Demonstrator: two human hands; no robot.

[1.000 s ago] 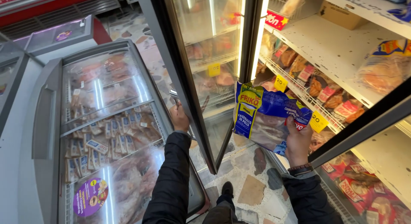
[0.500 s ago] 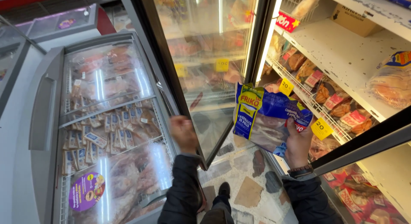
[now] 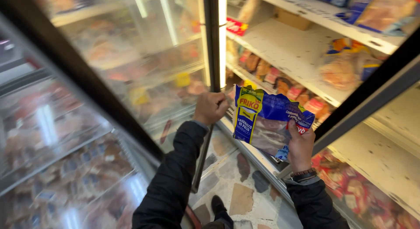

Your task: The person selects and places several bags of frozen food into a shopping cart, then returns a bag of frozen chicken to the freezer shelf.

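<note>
Head view: right hand (image 3: 301, 146) is clamped on the lower corner of a blue bag (image 3: 267, 121) of chicken, held upright in front of the open freezer shelves (image 3: 302, 54). Left hand (image 3: 210, 107) is curled shut around the edge of the glass door (image 3: 144, 67), just left of the bag. Held by one corner, the bag could slip to the floor (image 3: 240, 198), or the door could swing onto it. A second ago the left hand gripped the door lower down, beside the chest freezer (image 3: 52, 167); the bag has hardly moved.

White freezer shelf (image 3: 302, 54) bears wrapped meat packs (image 3: 345, 67); speckled floor (image 3: 236, 167) below.
</note>
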